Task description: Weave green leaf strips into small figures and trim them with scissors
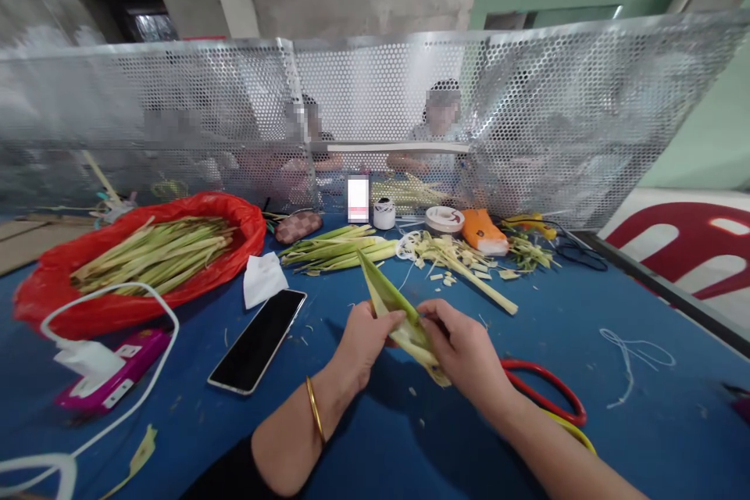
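Both hands grip a folded green leaf (391, 301) over the blue table (586, 406). My left hand (364, 340) pinches its left side, thumb on top; a gold bangle (315, 409) circles that wrist. My right hand (462, 345) wraps the lower right part of the leaf, fingers curled. The leaf's tip points up and away. A pile of green leaves (343, 245) lies just beyond the hands.
A red bag (58, 305) of leaf strips sits at left, with a phone (258, 341), a white tissue (263, 278), a magenta power bank (117, 376) with white cable. Red scissors handles (551, 391) lie under my right wrist. Leaf scraps (462, 258), tape rolls (444, 219), an orange tool (481, 231), a perforated metal screen (527, 109) with people behind.
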`<state>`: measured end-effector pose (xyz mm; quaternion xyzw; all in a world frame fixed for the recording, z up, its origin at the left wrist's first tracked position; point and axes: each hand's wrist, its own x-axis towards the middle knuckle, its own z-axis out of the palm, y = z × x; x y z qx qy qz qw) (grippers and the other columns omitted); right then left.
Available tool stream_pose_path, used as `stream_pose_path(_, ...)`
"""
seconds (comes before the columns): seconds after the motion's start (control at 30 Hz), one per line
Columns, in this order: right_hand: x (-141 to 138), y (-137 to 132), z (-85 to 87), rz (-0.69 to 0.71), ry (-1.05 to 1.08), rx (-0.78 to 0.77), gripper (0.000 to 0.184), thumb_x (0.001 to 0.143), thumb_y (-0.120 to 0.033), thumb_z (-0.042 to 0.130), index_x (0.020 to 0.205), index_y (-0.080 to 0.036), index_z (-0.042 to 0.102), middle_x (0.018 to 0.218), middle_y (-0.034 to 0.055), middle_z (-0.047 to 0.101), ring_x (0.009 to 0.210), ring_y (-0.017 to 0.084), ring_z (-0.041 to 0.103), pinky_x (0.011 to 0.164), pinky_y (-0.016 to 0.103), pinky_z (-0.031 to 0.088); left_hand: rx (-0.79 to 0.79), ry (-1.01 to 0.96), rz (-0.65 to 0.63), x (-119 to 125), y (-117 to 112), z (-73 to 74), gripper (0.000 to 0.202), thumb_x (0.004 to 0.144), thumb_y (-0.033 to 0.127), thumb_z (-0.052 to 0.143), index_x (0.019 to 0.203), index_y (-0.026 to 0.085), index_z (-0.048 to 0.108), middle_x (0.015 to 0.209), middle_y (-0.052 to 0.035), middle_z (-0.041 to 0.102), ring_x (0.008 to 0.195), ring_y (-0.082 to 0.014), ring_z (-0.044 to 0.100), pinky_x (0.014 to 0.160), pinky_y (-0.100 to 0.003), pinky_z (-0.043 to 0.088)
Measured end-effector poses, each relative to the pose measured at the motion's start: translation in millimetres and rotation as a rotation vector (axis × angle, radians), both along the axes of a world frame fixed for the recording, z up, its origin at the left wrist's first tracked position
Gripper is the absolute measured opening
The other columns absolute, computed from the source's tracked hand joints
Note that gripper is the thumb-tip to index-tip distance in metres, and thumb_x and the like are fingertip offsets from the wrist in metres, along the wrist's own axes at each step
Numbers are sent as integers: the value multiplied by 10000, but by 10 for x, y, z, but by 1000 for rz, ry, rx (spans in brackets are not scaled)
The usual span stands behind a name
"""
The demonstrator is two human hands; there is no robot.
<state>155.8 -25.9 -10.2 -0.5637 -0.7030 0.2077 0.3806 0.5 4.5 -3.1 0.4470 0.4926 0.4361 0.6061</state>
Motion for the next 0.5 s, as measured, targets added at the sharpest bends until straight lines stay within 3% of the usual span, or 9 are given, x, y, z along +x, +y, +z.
stream_pose_path(0.13,-21,-10,43,47,36,-112,164,823,-317,555,968,-241,568,762,-2,670,629,175,604,581,258,414,79,22,119,7,-1,2,202,610,267,730,740,116,699,676,-36,690,580,-149,600,555,-241,467)
stream_pose_path(0.23,-38,-21,50,15,-75,-145,171,768,-289,601,922,-240,546,746,-8,658,592,167,586,544,248,376,115,89,158,2,-3,11,199,625,275,725,744,117,701,674,-35,690,588,-153,601,546,-237,461)
stream_pose_path(0.33,-23,-30,28,-65,-246,-19,98,842,-315,509,883,-229,527,754,25,654,597,182,585,545,262,339,112,112,155,-4,-7,12,225,638,311,725,745,115,695,652,-39,680,566,-157,595,509,-241,457)
stream_pose_path(0.5,46,-19,23,-78,-279,87,288,943,-374,354,801,-221,552,671,34,610,567,176,551,550,270,322,41,58,79,-6,-13,11,325,630,378,756,814,115,704,703,-56,700,581,-156,604,486,-233,461)
